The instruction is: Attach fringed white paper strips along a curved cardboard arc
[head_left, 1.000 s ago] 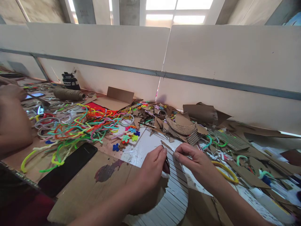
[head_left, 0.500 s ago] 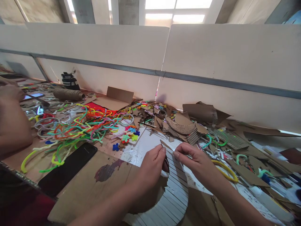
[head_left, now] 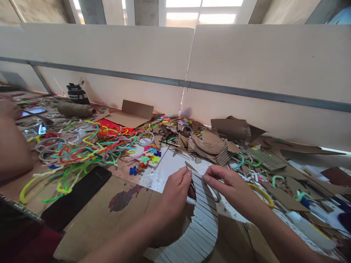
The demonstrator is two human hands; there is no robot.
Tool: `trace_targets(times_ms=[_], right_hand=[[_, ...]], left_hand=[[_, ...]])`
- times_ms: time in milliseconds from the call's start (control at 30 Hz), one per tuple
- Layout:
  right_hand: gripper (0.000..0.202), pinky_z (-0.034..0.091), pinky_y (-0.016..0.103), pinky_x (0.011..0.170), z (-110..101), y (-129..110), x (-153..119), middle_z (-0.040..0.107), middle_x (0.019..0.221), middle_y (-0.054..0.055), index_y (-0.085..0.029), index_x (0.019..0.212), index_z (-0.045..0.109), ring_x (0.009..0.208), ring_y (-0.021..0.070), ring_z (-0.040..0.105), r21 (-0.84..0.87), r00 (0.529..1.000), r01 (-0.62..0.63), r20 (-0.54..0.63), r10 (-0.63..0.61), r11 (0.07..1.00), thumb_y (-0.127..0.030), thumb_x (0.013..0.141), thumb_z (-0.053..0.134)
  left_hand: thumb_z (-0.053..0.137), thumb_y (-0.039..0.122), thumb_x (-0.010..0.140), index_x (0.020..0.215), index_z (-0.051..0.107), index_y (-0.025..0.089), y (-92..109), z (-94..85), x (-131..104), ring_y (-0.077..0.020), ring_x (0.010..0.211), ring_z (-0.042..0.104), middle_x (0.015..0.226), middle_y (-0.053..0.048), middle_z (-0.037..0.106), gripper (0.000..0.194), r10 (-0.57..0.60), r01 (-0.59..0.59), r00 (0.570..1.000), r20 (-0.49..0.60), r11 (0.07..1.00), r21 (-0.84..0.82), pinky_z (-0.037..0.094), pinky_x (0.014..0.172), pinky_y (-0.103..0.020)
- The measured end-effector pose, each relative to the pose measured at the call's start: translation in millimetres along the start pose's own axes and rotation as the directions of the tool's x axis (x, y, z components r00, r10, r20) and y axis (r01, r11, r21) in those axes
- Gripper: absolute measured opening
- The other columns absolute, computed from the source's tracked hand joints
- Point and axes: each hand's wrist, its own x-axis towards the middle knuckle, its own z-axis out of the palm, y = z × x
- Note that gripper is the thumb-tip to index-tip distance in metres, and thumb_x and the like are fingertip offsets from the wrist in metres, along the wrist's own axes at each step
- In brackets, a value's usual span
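A curved cardboard piece (head_left: 201, 215), faced with pale strips laid side by side, bends from between my hands to the bottom edge of the view. My left hand (head_left: 178, 184) is closed on the inner edge near its upper end, thumb on top. Across that end lies a thin brown cardboard strip (head_left: 191, 167). My right hand (head_left: 219, 180) pinches at the strip's right end, thumb and forefinger together; the fingertips hide what exactly is between them. Beneath my left forearm is a flat brown cardboard sheet (head_left: 93, 226) with a dark stain.
Colourful pipe cleaners (head_left: 82, 146) lie tangled left of a black phone (head_left: 78, 195). Felt flowers (head_left: 145, 160) and cardboard scraps (head_left: 210, 140) are piled ahead. A glue bottle (head_left: 309, 230) lies at right. Another person's arm (head_left: 13, 142) reaches in from the left, near a twine roll (head_left: 75, 109).
The view has shifted slightly, so the surroundings sit a little further left and up. Both hands keep nearly the same hold on the curved piece and strip.
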Motion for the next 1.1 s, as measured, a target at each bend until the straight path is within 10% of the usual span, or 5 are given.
trace_targets(times_ms=[567,1100], right_hand=[[0.038,0.033,0.031,0.060,-4.9,0.8,-0.9,0.047,0.067,-0.002,-0.023,0.069,0.051,0.066,0.0173,0.044,-0.001,0.997,-0.049,0.062,0.049,0.999,-0.055,0.089,0.051],[0.034,0.046,0.033,0.074,1.5,18.1,4.3,0.066,0.085,0.003,-0.020,0.092,0.068,0.081,0.0206,0.058,0.434,0.991,-0.099,0.120,0.051,0.895,-0.052,0.083,0.074]], left_hand=[[0.037,0.032,0.099,0.063,0.045,0.026,2.5,2.2,-2.5,-0.0200,0.071,0.054,0.069,-0.002,0.053,0.037,-0.009,0.009,1.000,0.002,1.000,-0.028,0.041,0.070,-0.032],[0.039,0.032,0.097,0.064,0.044,0.026,11.1,-2.9,-1.1,-0.0198,0.067,0.056,0.064,-0.002,0.053,0.034,-0.045,0.043,0.998,-0.049,0.998,-0.035,0.044,0.067,-0.032]])
